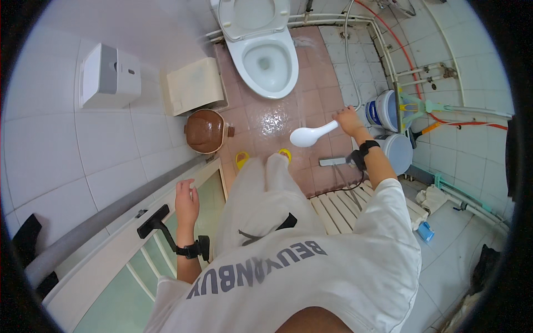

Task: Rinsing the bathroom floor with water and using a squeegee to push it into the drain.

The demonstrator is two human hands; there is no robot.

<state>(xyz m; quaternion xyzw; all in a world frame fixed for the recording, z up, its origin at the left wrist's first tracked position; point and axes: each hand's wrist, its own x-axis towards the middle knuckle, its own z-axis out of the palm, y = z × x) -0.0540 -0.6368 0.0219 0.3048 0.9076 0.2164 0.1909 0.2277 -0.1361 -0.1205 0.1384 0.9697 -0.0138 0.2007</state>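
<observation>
My right hand [350, 121] is closed around the handle of a white water dipper [305, 137], out in front of me to the right. Its rounded scoop points left, above the reddish floor tiles, a little short of the toilet [284, 77]. The toilet's lid and seat are raised, and its bowl shows. Over by the door on the left, my left hand [186, 201] is raised with its fingers stretched, holding nothing. Both wrists wear black straps with small devices.
White buckets [398, 155] stand right of my right hand, beside pipes and hoses. A brown lidded bin [205, 131] and a beige panel [193, 86] line the left wall, below a tissue dispenser [111, 77]. Slatted boards [336, 213] lie at my right.
</observation>
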